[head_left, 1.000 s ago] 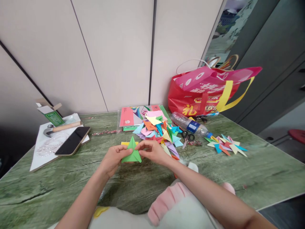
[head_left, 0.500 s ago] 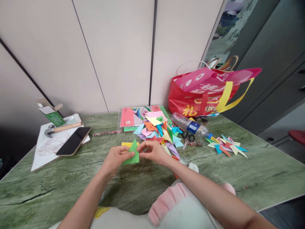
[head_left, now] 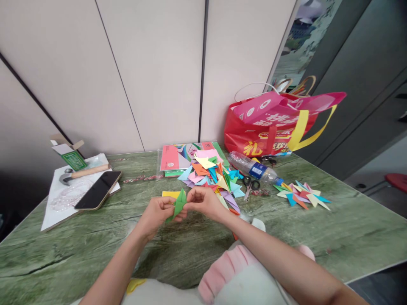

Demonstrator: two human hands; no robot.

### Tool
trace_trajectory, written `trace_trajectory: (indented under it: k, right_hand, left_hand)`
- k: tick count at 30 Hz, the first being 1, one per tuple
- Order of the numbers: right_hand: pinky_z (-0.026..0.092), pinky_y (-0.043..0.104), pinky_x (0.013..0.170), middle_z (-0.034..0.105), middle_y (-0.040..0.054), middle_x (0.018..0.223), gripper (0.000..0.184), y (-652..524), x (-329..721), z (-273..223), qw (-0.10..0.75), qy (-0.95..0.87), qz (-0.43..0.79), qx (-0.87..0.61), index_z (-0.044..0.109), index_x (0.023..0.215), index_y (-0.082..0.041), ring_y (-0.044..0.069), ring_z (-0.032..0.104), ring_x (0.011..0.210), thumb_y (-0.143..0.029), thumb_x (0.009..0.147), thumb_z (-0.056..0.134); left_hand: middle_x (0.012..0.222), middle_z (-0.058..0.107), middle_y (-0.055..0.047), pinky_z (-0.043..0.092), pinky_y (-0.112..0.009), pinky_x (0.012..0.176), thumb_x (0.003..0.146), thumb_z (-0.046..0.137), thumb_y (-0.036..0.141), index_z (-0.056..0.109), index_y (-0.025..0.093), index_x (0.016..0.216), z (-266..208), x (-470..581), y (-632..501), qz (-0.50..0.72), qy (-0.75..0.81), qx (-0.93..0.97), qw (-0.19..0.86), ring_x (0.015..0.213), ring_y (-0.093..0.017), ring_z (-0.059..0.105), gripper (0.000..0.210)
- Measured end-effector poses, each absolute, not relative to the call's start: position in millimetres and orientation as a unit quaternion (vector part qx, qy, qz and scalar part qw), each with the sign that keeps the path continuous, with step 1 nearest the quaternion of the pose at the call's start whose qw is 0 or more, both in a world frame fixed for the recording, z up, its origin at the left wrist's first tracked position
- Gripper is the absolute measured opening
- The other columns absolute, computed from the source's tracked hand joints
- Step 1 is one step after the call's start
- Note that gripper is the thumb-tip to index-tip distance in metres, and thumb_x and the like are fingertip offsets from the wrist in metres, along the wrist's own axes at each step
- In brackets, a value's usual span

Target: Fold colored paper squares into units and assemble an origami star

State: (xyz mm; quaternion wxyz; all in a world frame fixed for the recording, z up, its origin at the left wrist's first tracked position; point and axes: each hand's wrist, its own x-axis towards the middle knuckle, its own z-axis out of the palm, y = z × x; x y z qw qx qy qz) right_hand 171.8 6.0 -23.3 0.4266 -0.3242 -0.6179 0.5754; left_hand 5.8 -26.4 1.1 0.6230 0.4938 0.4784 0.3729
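Note:
A piece of folded green paper [head_left: 180, 203] is held above the table between my two hands. My left hand [head_left: 159, 214] is closed on its left side, fingers behind the paper. The fingertips of my right hand [head_left: 202, 202] pinch its right edge. Just behind the hands lies a yellow sheet of paper [head_left: 171, 194], partly covered. Beyond my right hand spreads a pile of folded coloured papers [head_left: 216, 173]. Scissors [head_left: 250, 185] with black handles rest at the pile's right side.
On the left, a phone [head_left: 98, 190], a hammer [head_left: 85, 171] and clear beads lie on a white board [head_left: 47, 218], near a small green box [head_left: 73, 160]. To the right are a plastic bottle [head_left: 254, 167], a red bag [head_left: 270, 127] and another cluster of folded papers [head_left: 303, 195].
The green paper has turned and now looks narrower, with its sides folded closer together. My left fingers have shifted behind it. Both hands stay in nearly the same place.

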Motion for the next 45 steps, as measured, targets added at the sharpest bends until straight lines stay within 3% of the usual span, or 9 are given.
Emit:
trace_trajectory:
  k: [7,13,24,28,36,42,45]
  right_hand:
    - [0.037,0.019,0.049,0.05,-0.0064,0.055,0.033,7.4,174.2,-19.5,0.428,-0.591,0.582,-0.36,0.049,0.063,-0.015,0.005,0.046,0.048,-0.033,0.052,0.074]
    - [0.041,0.022,0.053,0.057,-0.003,0.061,0.034,10.5,173.6,-27.5,0.42,-0.57,0.611,-0.353,0.05,0.067,-0.015,0.008,0.054,0.054,-0.033,0.052,0.074]
    - [0.044,0.022,0.052,0.057,-0.0045,0.06,0.039,9.4,172.4,-28.3,0.401,-0.546,0.651,-0.343,0.05,0.076,-0.016,0.009,0.054,0.053,-0.036,0.052,0.073]
    - [0.042,0.021,0.052,0.053,-0.0043,0.059,0.031,9.6,172.6,-29.7,0.397,-0.616,0.592,-0.335,0.051,0.067,-0.015,0.007,0.05,0.053,-0.039,0.059,0.069]
    - [0.042,0.022,0.051,0.055,-0.0036,0.058,0.034,10.7,173.2,-29.2,0.408,-0.568,0.63,-0.338,0.052,0.066,-0.015,0.01,0.054,0.052,-0.042,0.056,0.07]
    - [0.041,0.021,0.051,0.055,-0.004,0.056,0.031,9.9,172.8,-27.3,0.412,-0.551,0.643,-0.338,0.053,0.065,-0.015,0.008,0.053,0.051,-0.037,0.056,0.072]
    - [0.042,0.021,0.052,0.056,-0.0032,0.059,0.031,8.5,172.0,-26.6,0.401,-0.532,0.661,-0.345,0.055,0.067,-0.014,0.009,0.054,0.053,-0.038,0.057,0.071]
  left_hand:
    - [0.068,0.069,-0.01,0.051,-0.032,0.063,0.064,0.055,0.059,0.068,0.01,0.074,9.9,9.8,-27.6,0.389,0.479,0.466,0.634,0.07,-0.023,0.065,0.052]
    - [0.079,0.071,-0.009,0.05,-0.034,0.073,0.054,0.075,0.03,0.066,0.012,0.083,8.0,10.3,-28.5,0.368,0.489,0.519,0.597,0.078,-0.024,0.065,0.035]
    - [0.077,0.071,-0.011,0.053,-0.034,0.073,0.057,0.074,0.031,0.065,0.01,0.079,1.7,12.2,-29.0,0.385,0.491,0.451,0.639,0.075,-0.022,0.066,0.032]
    - [0.074,0.071,-0.01,0.053,-0.032,0.073,0.057,0.075,0.027,0.065,0.01,0.077,-0.4,12.1,-28.8,0.382,0.486,0.44,0.652,0.074,-0.021,0.067,0.029]
    - [0.082,0.07,-0.015,0.051,-0.039,0.077,0.076,0.053,0.045,0.066,0.008,0.083,3.4,9.8,-26.6,0.389,0.413,0.379,0.731,0.077,-0.024,0.066,0.04]
    - [0.09,0.069,-0.014,0.05,-0.037,0.082,0.067,0.069,0.025,0.065,0.008,0.084,2.1,8.4,-28.3,0.366,0.416,0.423,0.717,0.089,-0.026,0.063,0.024]
    - [0.09,0.07,-0.013,0.051,-0.036,0.08,0.066,0.069,0.025,0.064,0.009,0.082,0.4,10.0,-27.8,0.375,0.434,0.444,0.689,0.087,-0.025,0.064,0.023]
